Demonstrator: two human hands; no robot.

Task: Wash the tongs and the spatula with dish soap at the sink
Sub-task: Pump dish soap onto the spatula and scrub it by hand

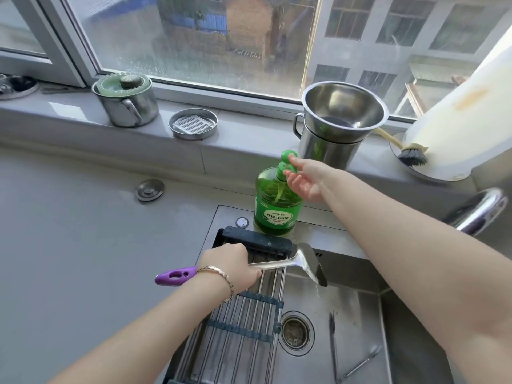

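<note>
My left hand (pixel 232 266) grips the steel spatula (pixel 307 263) by its shaft, purple handle end sticking out to the left, blade held over the sink (pixel 360 295). My right hand (pixel 303 177) is at the pump of the green dish soap bottle (pixel 277 206), thumb on the pump head, fingers spread and cupped beneath the nozzle. The bottle stands on the sink's back rim. The metal tongs (pixel 336 353) lie in the sink basin, right of the drain (pixel 295 332).
A roll-up drying rack (pixel 249 314) covers the sink's left part. A chrome faucet (pixel 479 212) juts in at the right. On the windowsill stand a lidded pot (pixel 127 102), a round soap tray (pixel 193 123), a steel pot with a bowl (pixel 340 120) and a dish brush (pixel 410 155).
</note>
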